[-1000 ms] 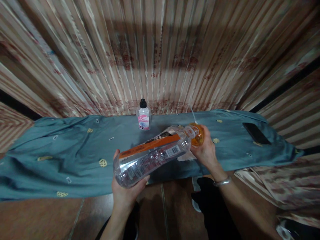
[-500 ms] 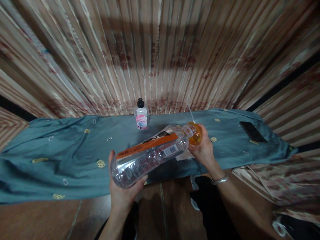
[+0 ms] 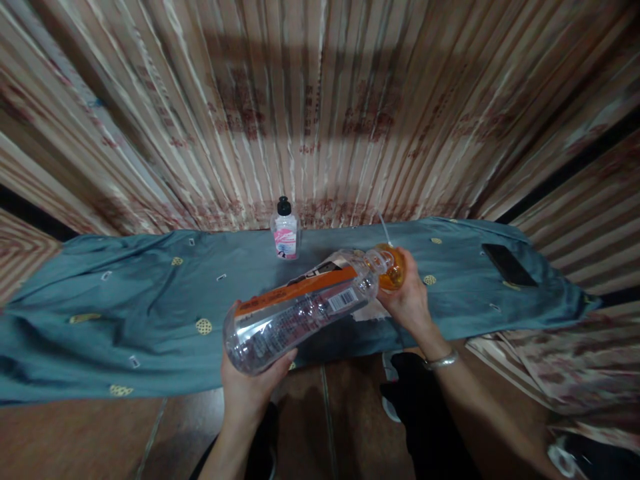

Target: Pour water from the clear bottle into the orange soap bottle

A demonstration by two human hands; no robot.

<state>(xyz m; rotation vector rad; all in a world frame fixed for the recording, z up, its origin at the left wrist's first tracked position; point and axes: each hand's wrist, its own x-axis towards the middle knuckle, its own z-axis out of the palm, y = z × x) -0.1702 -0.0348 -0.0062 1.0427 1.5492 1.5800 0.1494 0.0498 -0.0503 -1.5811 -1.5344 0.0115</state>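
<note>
My left hand (image 3: 253,387) is wrapped round the base of a large clear plastic bottle (image 3: 300,320) with an orange label and a barcode. The bottle lies tilted in the air, its neck up and to the right. At that neck, my right hand (image 3: 407,293) grips a rounded, see-through orange container (image 3: 393,268); whether the two touch inside is hard to tell. A thin clear tube (image 3: 384,228) sticks up behind the container. Farther back stands a small clear bottle (image 3: 286,241) with a black cap and a pink label, upright on the cloth.
A blue-green cloth (image 3: 150,287) with yellow pineapple prints covers the long surface. A dark phone (image 3: 509,265) lies at its right. Below the large bottle's neck lies a pale scrap (image 3: 371,311). Pleated curtains (image 3: 300,100) hang close behind and at both sides.
The view has shifted slightly. Both hands keep their holds, with the large bottle and the orange container in almost the same pose.
</note>
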